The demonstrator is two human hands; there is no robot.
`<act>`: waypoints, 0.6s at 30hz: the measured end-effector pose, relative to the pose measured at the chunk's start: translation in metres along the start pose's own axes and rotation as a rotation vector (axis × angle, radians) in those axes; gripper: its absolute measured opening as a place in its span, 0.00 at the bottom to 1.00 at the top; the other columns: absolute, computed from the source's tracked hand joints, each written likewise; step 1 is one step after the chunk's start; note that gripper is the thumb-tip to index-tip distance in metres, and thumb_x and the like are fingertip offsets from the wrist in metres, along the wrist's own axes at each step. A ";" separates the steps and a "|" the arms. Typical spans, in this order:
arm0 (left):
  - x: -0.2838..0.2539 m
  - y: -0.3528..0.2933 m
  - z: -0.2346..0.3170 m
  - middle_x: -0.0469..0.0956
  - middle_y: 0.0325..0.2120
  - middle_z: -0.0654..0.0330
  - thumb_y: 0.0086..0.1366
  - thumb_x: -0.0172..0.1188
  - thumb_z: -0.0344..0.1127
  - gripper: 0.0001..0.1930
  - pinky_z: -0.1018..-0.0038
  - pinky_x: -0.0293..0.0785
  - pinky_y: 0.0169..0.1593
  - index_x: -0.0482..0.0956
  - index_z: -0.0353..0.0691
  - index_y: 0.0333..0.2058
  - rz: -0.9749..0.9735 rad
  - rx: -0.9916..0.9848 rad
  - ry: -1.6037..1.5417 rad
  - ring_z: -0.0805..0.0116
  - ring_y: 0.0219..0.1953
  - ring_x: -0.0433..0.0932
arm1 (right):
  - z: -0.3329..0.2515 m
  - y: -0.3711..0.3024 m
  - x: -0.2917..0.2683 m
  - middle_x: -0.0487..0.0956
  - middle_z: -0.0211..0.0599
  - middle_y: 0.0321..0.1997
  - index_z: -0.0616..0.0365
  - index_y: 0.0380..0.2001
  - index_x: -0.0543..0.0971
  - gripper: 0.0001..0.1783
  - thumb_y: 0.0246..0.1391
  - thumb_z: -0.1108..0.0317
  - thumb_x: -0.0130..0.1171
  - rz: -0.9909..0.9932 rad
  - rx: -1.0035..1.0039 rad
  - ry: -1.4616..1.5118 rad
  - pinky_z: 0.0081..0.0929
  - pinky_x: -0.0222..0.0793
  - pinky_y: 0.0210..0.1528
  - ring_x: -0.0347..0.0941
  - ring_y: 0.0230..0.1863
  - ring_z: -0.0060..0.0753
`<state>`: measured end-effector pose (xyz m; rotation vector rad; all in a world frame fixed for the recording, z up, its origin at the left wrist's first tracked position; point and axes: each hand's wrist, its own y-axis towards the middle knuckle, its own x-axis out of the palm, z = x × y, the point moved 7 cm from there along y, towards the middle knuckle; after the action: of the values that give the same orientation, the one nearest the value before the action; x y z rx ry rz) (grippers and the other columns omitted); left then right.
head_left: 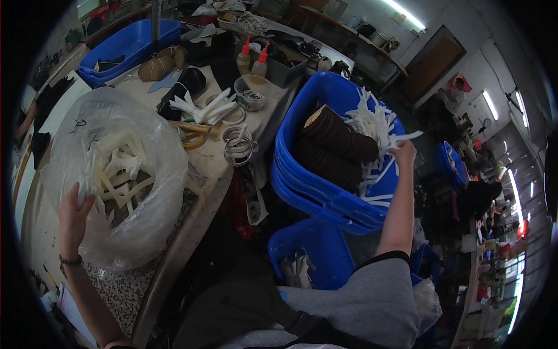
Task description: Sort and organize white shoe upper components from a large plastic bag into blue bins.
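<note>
On the left, a large clear plastic bag (pixel 160 215) stands open on the table, with off-white forked strips (pixel 125 168) inside. My left hand (pixel 74 218) is at the bag's left side, its thumb and fingers closed around something pale; I cannot tell whether that is bag film or strips. To the right, my right hand (pixel 404 153) pinches a white forked strip (pixel 407 137) over the right edge of a blue bin (pixel 285 136). In that bin lie dark brown ribbed rolls (pixel 340 139) beside a heap of white strips (pixel 372 119).
More white strips (pixel 203 109), scissors (pixel 193 137), tape rolls (pixel 238 148), a clear cup (pixel 253 93) and red-capped bottles (pixel 244 55) lie on the table (pixel 212 180). A lower blue bin (pixel 325 244) stands near my body. Another blue tub (pixel 131 43) is at the back left.
</note>
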<state>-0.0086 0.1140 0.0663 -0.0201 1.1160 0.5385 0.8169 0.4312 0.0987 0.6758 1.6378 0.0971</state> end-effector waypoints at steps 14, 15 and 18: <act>-0.087 0.014 0.027 0.81 0.36 0.61 0.72 0.49 0.47 0.16 0.72 0.73 0.47 0.73 0.41 0.45 0.226 0.044 -1.014 0.74 0.42 0.78 | -0.192 -0.064 -0.051 0.79 0.53 0.47 0.65 0.40 0.76 0.28 0.41 0.58 0.73 -0.158 -0.230 -0.282 0.47 0.71 0.48 0.76 0.49 0.54; -0.092 0.013 0.029 0.80 0.36 0.59 0.72 0.48 0.47 0.17 0.70 0.75 0.47 0.73 0.39 0.46 0.258 0.035 -1.111 0.71 0.42 0.79 | -0.238 -0.082 -0.070 0.80 0.53 0.44 0.65 0.43 0.76 0.25 0.46 0.59 0.69 0.001 -0.414 -0.042 0.45 0.70 0.49 0.76 0.47 0.54; -0.107 0.006 0.021 0.80 0.36 0.58 0.71 0.50 0.49 0.18 0.70 0.77 0.45 0.71 0.40 0.48 0.341 -0.016 -1.078 0.70 0.41 0.80 | -0.398 -0.210 -0.127 0.81 0.45 0.38 0.63 0.42 0.79 0.21 0.47 0.62 0.69 -0.295 -0.782 0.839 0.30 0.71 0.47 0.78 0.41 0.37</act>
<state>-0.0278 0.0819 0.1693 0.4104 0.0522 0.7273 0.3730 0.3227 0.1987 -0.2688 2.2446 0.8472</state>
